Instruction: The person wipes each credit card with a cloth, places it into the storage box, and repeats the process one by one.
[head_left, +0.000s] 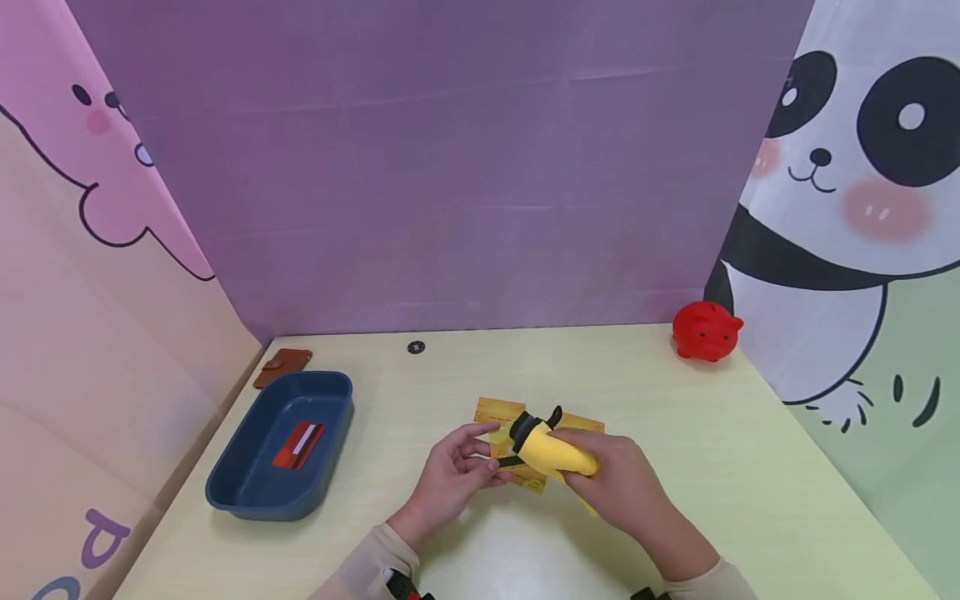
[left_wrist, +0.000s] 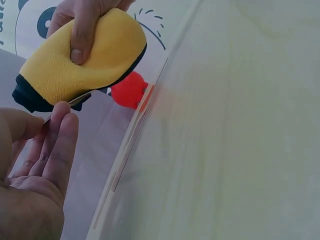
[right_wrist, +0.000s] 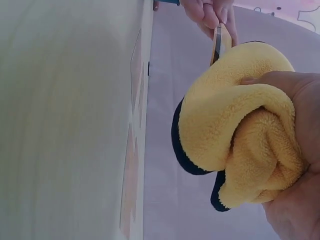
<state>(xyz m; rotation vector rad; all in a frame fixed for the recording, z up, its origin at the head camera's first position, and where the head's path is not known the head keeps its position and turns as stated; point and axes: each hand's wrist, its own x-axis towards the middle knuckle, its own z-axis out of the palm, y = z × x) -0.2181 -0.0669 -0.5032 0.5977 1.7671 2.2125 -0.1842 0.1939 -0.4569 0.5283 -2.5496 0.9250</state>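
Observation:
Over the middle of the table my left hand (head_left: 450,475) pinches a yellow card (head_left: 504,446) with a dark stripe between thumb and fingers. In the right wrist view that card (right_wrist: 219,44) is seen nearly edge-on. My right hand (head_left: 626,479) grips a bunched yellow cloth (head_left: 555,454) with black edging. The left wrist view shows the cloth (left_wrist: 90,55) touching the card's far end. Folds of the cloth (right_wrist: 225,110) bulge between the right fingers in the right wrist view. Below both hands, several similar yellow cards (head_left: 587,422) lie on the table, partly hidden.
To the left stands a blue tray (head_left: 217,498) with a red card (head_left: 298,445) lying in it. Behind the tray is a brown leather wallet (head_left: 288,362). A small black disc (head_left: 416,347) lies by the back edge. A red piggy bank (head_left: 705,331) stands at the far right corner.

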